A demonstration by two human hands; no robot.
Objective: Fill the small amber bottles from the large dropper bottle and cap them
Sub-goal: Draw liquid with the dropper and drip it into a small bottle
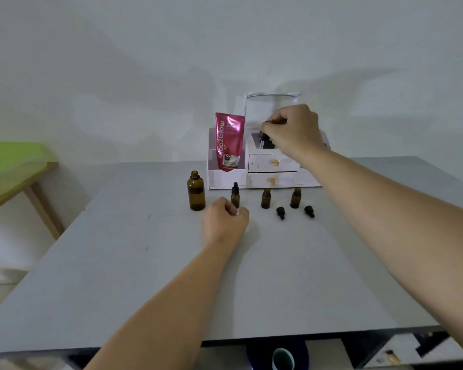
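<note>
The large amber bottle stands uncapped at the left of the row. Right of it are three small amber bottles: one with a black dropper cap on, two uncapped. Two black dropper caps lie on the table in front of the uncapped ones. My right hand is raised above the white organizer, pinching the large black dropper by its bulb. My left hand rests curled on the table just in front of the capped small bottle; whether it touches the bottle is unclear.
A white organizer with two drawers stands behind the bottles, with a pink tube upright in its left compartment. The grey table ends close to me. A wooden table with a green top is at the far left.
</note>
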